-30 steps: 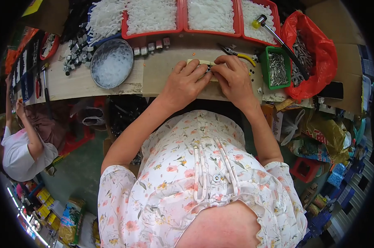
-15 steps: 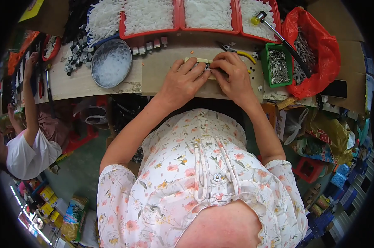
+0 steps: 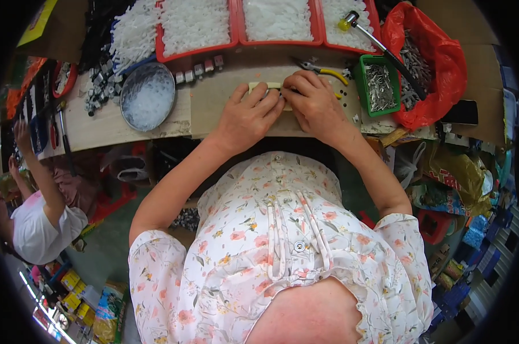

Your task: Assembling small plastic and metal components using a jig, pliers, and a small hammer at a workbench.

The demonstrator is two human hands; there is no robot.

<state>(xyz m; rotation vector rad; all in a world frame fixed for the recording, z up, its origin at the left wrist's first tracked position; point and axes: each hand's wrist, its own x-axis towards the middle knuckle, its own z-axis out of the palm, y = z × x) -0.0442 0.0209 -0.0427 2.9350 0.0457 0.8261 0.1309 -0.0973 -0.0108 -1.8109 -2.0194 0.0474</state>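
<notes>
A small cream block (image 3: 264, 85) lies on the table board in front of me, mostly covered by my fingers. My left hand (image 3: 247, 119) is closed over its left part, the fingers bent across its near side. From the right, my right hand (image 3: 317, 109) meets it, thumb and forefinger pinched together at the block's right end. What sits in that pinch is too small and hidden to make out. Just beyond my right hand lie pliers (image 3: 333, 73) with yellow handles.
Red trays (image 3: 196, 50) of white plastic parts line the back. At the left stands a metal bowl (image 3: 171, 109). A green basket (image 3: 396, 106) of metal pins, a hammer (image 3: 394, 57) and a red bag (image 3: 451, 74) are right. A co-worker (image 3: 44, 223) sits far left.
My right hand has turned slightly, its fingers curling more tightly, and my right elbow has swung outward. The whole view has shifted a little. The co-worker's arm has come down.
</notes>
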